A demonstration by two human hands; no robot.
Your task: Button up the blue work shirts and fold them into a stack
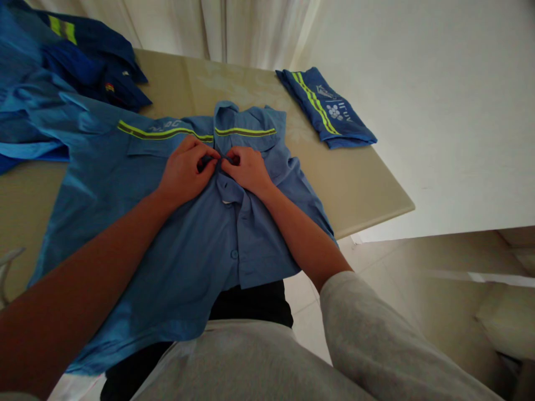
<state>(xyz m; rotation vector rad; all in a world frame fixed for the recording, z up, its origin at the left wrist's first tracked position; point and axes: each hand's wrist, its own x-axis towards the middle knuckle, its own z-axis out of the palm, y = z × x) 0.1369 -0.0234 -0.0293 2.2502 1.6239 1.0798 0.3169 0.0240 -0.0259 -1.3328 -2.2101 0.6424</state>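
Note:
A light blue work shirt (pixel 175 245) with a yellow reflective stripe lies spread flat on the beige table (pixel 359 189), collar away from me. My left hand (pixel 184 170) and my right hand (pixel 246 167) meet at the shirt's front placket just below the collar. Both hands pinch the fabric there, fingers curled tight around the edges of the opening. A button (pixel 234 254) shows lower down on the placket.
A folded dark blue shirt (pixel 328 108) with a reflective stripe lies at the table's far right. A heap of blue garments (pixel 54 72) covers the far left. White curtains hang behind; the table's right edge drops to a tiled floor.

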